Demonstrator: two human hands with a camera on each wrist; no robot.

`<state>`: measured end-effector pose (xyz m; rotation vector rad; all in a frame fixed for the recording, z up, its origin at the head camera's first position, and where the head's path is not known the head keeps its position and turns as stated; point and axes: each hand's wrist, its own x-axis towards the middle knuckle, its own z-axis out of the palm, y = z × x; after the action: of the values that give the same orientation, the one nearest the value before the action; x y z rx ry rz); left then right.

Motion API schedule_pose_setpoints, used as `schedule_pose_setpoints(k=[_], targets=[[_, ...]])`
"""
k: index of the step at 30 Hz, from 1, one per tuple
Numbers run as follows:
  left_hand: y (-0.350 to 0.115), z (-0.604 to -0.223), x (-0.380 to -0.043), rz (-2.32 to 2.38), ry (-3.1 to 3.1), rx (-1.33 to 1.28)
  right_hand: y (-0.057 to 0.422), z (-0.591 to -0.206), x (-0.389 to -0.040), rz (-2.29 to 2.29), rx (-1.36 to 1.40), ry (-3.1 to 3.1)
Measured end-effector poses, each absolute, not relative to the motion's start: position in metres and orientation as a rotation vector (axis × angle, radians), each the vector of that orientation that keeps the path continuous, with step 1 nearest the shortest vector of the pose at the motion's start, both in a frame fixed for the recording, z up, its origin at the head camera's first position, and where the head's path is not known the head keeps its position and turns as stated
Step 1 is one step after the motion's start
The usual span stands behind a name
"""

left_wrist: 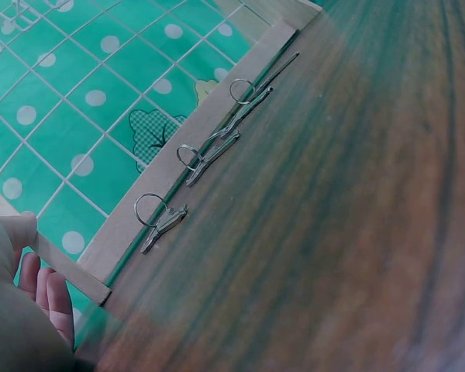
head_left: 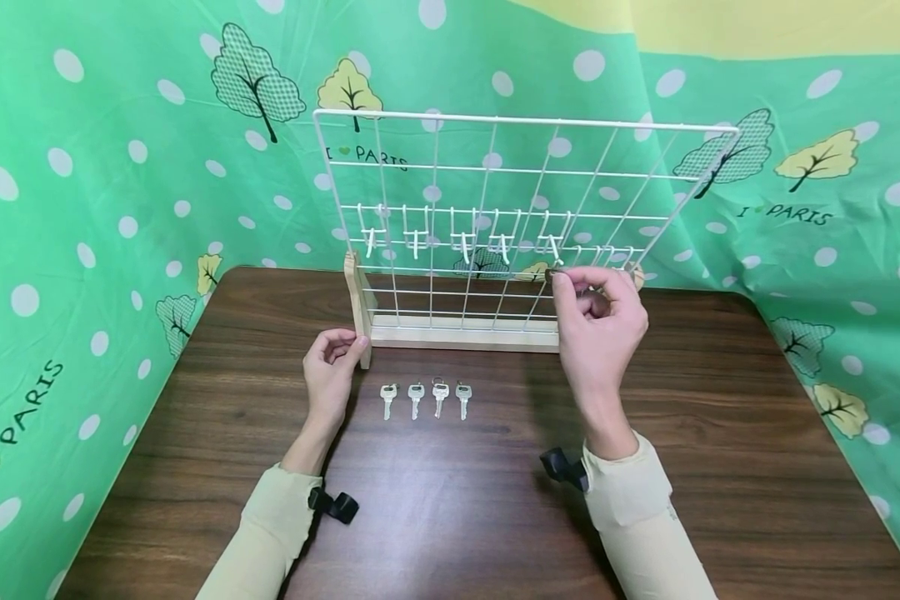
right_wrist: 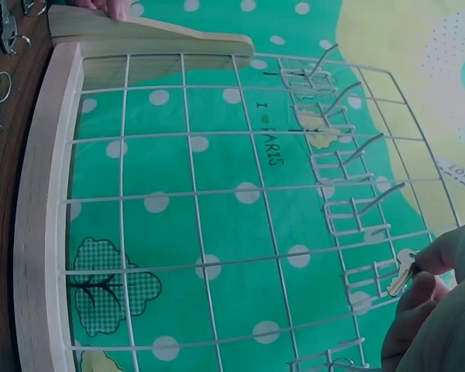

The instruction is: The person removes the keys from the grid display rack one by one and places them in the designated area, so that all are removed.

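A white wire grid rack (head_left: 487,170) stands on a wooden base, with several white hooks (head_left: 462,242) hung in a row across it. My left hand (head_left: 330,371) grips the wooden side leg (head_left: 358,304) at the rack's left end, near the tabletop. Between thumb and fingers, my right hand (head_left: 603,321) pinches a small key (right_wrist: 403,273). It holds the key at the rightmost hook of the spaced row, overlapping that hook in the right wrist view. Several silver keys with rings (head_left: 416,400) lie lined up on the table in front of the base.
More hooks (head_left: 611,254) sit bunched at the grid's right end, partly behind my right hand. The dark wooden table (head_left: 457,500) extends toward me and to both sides. A green printed cloth (head_left: 120,250) hangs behind and beside the table.
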<state>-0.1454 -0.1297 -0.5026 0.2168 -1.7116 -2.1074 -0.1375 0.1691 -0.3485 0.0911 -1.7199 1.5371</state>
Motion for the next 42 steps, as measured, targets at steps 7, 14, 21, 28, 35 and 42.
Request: schedule_pose_setpoints(k=[7, 14, 21, 28, 35, 42], targets=[[-0.1299, -0.5032, -0.1455, -2.11, -1.702, 0.213, 0.1696, -0.3461, -0.1355, 1.724, 0.157, -1.665], [-0.13, -0.5043, -0.1459, -2.111, -1.697, 0.214, 0.1706, -0.3455, -0.1375, 1.813, 0.191, -1.634], [-0.1303, -0.505, -0.1468, -2.106, -1.704, 0.214, 0.1714, -0.3457, -0.1383, 1.856, 0.134, -1.651], [-0.1304, -0.5044, -0.1461, -2.109, -1.7, 0.212, 0.1722, -0.3462, -0.1416, 1.925, 0.139, -1.631], [-0.1301, -0.5044, -0.1457, -2.114, -1.693, 0.203, 0.1736, -0.344, -0.1426, 1.955, 0.122, -1.6], [-0.1302, -0.5054, -0.1459, -2.112, -1.691, 0.199, 0.1743, -0.3425, -0.1416, 1.935, 0.121, -1.61]])
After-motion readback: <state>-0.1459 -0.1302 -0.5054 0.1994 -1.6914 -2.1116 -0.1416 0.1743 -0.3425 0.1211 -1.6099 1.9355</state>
